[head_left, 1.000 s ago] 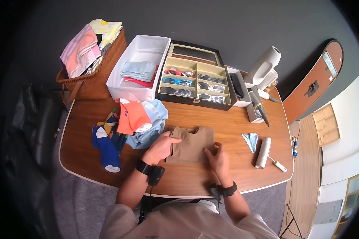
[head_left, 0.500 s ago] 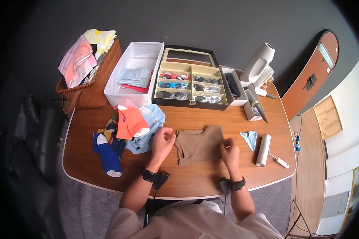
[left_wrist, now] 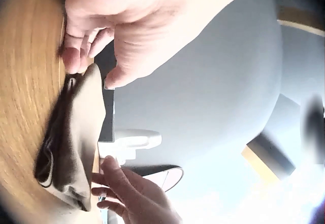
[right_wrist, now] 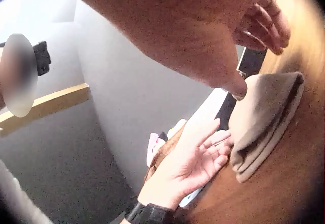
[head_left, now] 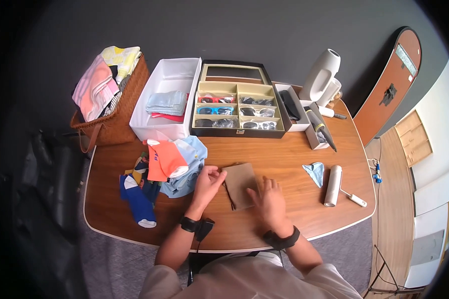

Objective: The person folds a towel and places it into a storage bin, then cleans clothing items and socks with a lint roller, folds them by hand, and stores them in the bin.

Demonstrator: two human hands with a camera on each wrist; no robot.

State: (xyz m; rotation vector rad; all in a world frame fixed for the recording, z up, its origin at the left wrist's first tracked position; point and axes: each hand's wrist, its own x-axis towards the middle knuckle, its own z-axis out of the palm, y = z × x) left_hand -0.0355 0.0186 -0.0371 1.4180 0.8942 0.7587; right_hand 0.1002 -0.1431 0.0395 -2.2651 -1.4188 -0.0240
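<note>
The brown cloth (head_left: 240, 185) lies on the wooden table as a narrow folded piece; its stacked layers show in the left wrist view (left_wrist: 76, 132) and the right wrist view (right_wrist: 264, 117). My left hand (head_left: 207, 188) is at its left edge, fingers loosely bent and thumb apart, with no clear grip; whether the fingertips touch the cloth I cannot tell. On the right side my right hand (head_left: 272, 203) is spread, its thumb by the cloth's right edge and its other fingers off the fabric.
Left of the cloth lies a pile of orange, light blue and dark blue clothes (head_left: 167, 162). Behind stand a wicker basket (head_left: 129, 99), a white bin (head_left: 139, 119) and a sunglasses case (head_left: 284, 130). A lint roller (head_left: 333, 187) and a small blue cloth (head_left: 315, 173) lie right.
The brown cloth has gone from a wide piece to a narrower one, its right side folded over. My right hand has moved left and opened out from its pinch.
</note>
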